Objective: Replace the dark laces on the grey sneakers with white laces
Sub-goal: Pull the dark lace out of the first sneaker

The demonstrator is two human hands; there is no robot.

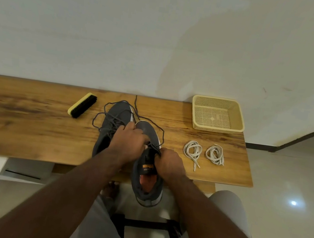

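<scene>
Head view — basket beside coiled white laces on table.

- The worktop is wood with visible grain, slightly glossy.
- The sneakers are matt grey cloth.
- The basket looks plastic (perforated).
- The floor is glossy.

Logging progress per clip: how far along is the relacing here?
Early. Done: dark lace already loosened, trailing over the table. In hand: left hand and right hand both grip the nearer sneaker at its laces. Left: both white lace bundles lie untouched.
</scene>
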